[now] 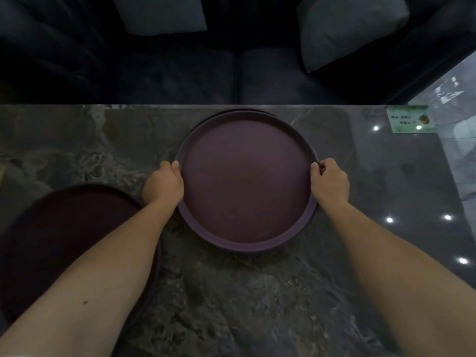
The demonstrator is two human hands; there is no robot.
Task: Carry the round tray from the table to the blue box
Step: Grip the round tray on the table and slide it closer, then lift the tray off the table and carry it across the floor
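A round purple tray (246,181) with a raised rim sits near the far edge of the dark marble table (257,292). A second rim edge shows just behind it, as if another tray lies underneath. My left hand (163,182) grips the tray's left rim, thumb over the edge. On the opposite side my right hand (329,180) holds the right rim the same way. The tray is empty. No blue box is in view.
Another dark round tray (72,240) lies at the near left, partly under my left forearm. A small green card (409,119) rests at the table's far right corner. A dark sofa (180,78) with grey cushions (350,29) stands beyond the table. Glossy floor lies to the right.
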